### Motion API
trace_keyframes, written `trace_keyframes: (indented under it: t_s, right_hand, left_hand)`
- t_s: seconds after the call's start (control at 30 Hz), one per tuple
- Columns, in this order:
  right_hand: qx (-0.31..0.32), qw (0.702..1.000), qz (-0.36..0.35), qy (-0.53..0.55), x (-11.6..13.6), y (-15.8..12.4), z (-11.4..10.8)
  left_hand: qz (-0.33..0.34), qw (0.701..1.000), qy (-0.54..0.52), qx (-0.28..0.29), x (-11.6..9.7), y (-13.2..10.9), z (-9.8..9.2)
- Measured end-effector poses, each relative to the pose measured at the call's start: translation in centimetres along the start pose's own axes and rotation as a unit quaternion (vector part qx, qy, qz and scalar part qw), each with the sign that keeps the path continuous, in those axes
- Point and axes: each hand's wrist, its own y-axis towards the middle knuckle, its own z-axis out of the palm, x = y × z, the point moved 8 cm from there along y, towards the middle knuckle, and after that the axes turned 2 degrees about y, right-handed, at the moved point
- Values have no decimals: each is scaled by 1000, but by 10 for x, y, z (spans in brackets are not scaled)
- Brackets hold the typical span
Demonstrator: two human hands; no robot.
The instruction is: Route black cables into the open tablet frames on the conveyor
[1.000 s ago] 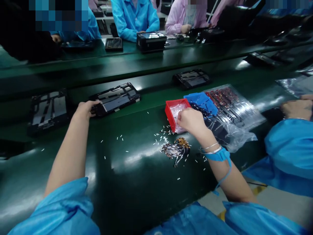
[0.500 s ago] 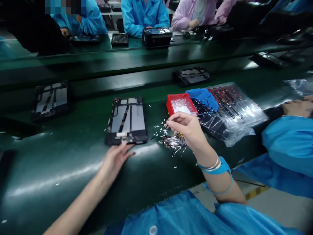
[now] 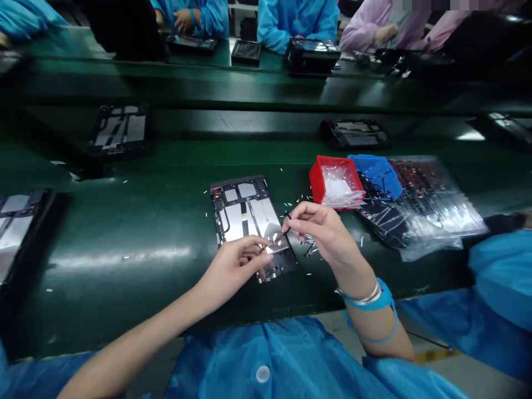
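A tablet with its back off (image 3: 257,219) lies slightly tilted on the green bench, its silver batteries and dark ribbon cables exposed. Over its lower part is my left hand (image 3: 233,269), thumb and index finger apart and the other fingers partly curled; the fingertips are slightly blurred. My right hand (image 3: 326,230), at the tablet's right edge, pinches a thin black cable (image 3: 287,216). The cable's free end points down-left toward my left index finger; whether they touch I cannot tell. Behind my right hand, a pile of small wired parts (image 3: 308,244) is partly hidden.
Beyond my right hand stand a red bin (image 3: 316,185) with clear plastic bags and a blue bin (image 3: 374,166) with black cables. A plastic sheet of parts (image 3: 436,199) lies right of them. More open tablets (image 3: 122,128) rest around. Co-workers in blue (image 3: 297,22) and pink sit opposite.
My view has shifted. My left hand has moved from the tablet's lower edge to over it, and the tablet is turned and closer to my right hand. My right hand has left the parts pile.
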Motion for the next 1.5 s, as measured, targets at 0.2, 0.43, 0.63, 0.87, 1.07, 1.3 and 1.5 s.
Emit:
trace_keyframes:
  t_s: [0.2,0.43,0.63,0.87,1.07,1.3,1.5]
  right_hand:
    - [-234,849,-296,-370,43,-42,6]
    - [-110,787,-365,-485,31,-43,42]
    - [-92,783,-343,-510,28,-35,42]
    - [-337,607,-246,-676,47,-9,-77]
    - [-57,659,-387,-642,33,-16,13]
    - [-65,751,-405,-517,34,-16,33]
    - [-42,882,-262,-389,31,-1,13]
  left_hand:
    - [-38,997,-60,14,12,30,6]
    - [20,997,-56,48,8,39,7]
    - [19,997,-28,66,15,43,7]
    - [-86,975,-192,74,31,54,3]
    - [-78,969,-189,139,23,50,9]
    - [98,978,175,-56,-16,71,-60]
    - [97,871,430,-217,-11,103,-111]
